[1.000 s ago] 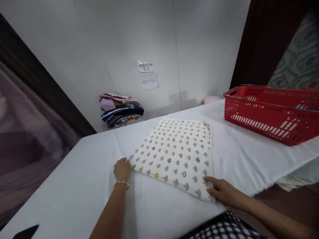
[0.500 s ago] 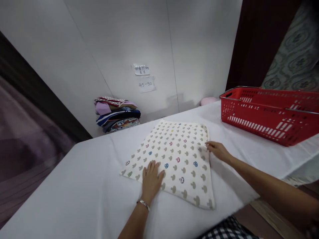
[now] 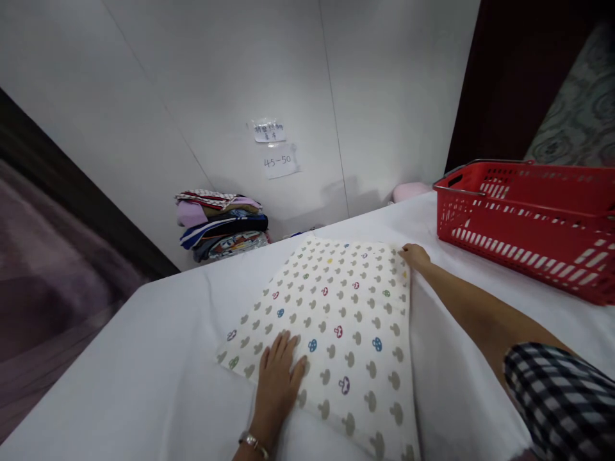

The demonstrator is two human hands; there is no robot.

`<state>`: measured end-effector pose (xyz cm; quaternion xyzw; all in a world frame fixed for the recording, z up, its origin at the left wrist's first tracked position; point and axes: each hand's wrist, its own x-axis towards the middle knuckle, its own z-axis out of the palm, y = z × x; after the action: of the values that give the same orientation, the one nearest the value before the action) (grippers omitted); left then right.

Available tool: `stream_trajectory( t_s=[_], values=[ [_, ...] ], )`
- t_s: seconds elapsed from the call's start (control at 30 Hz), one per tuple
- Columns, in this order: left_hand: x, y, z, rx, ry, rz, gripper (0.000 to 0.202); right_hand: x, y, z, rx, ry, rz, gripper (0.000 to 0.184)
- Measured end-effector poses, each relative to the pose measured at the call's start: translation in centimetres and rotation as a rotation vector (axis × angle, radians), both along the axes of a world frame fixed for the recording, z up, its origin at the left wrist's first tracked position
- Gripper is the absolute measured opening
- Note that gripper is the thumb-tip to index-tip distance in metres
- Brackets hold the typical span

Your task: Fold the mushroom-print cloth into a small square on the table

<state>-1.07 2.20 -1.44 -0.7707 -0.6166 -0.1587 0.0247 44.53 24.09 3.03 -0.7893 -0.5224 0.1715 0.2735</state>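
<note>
A white cloth (image 3: 331, 307) printed with grey and coloured mushrooms lies spread over a white-covered table (image 3: 182, 346). On its near left edge rests my left hand (image 3: 278, 378), palm down with the fingers stretched out; a metal bracelet circles that wrist. At the far right corner, my right hand (image 3: 414, 255) has its fingers closed on the cloth's edge, with the fingertips partly hidden. The cloth is mostly flat, its right edge running straight toward me.
A red plastic basket (image 3: 523, 224) with metal handles stands at the right. Behind the table's far edge is a stack of folded fabrics (image 3: 221, 224). Handwritten paper signs (image 3: 281, 161) hang on the pale wall, and a pink object (image 3: 409, 191) sits beyond the far edge.
My right hand has moved away from me along the cloth's right edge to its far corner. My left hand stays flat on the near edge. The view has shifted slightly.
</note>
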Motion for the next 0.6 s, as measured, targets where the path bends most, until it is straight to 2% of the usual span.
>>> stream_trajectory(
  t_s=[0.23, 0.37, 0.47, 0.6],
  values=[
    [-0.3, 0.0, -0.2, 0.093, 0.068, -0.038, 0.045, 1.6, 1.7, -1.0, -0.108, -0.015, 0.092, 0.017],
    [-0.2, -0.1, 0.0, 0.107, 0.065, -0.044, 0.045, 2.3, 2.0, -1.6, -0.139, -0.039, 0.113, 0.022],
    [-0.3, -0.1, -0.1, 0.109, 0.059, -0.044, 0.044, 2.2, 2.1, -1.5, -0.138, -0.051, 0.124, 0.029],
    [-0.3, 0.0, -0.3, 0.099, 0.052, -0.042, 0.045, 1.2, 1.9, -0.5, -0.116, -0.128, 0.152, 0.021]
  ],
)
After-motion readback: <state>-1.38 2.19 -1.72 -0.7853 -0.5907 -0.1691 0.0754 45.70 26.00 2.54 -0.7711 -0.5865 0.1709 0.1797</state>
